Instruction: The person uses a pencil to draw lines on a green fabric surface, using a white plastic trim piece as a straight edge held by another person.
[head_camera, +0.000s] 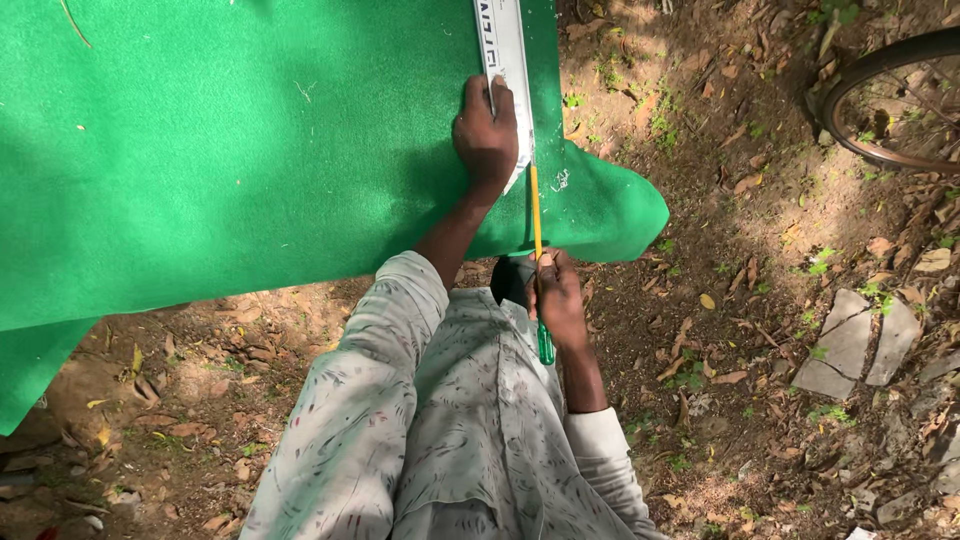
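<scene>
A large green felt sheet (220, 150) lies spread over the ground. A long metal ruler (503, 50) rests on it near its right edge. My left hand (487, 135) presses flat on the ruler's near end. My right hand (556, 300) grips a thin yellow-bladed tool with a green handle (538, 230); its blade runs along the ruler's right side on the felt. The strip of felt (610, 205) right of the ruler curls up at its corner.
Bare soil with dry leaves (720, 330) surrounds the sheet. A bicycle wheel (880, 95) stands at the top right. Flat grey stones (850, 345) lie at the right. My pale patterned shirt fills the bottom centre.
</scene>
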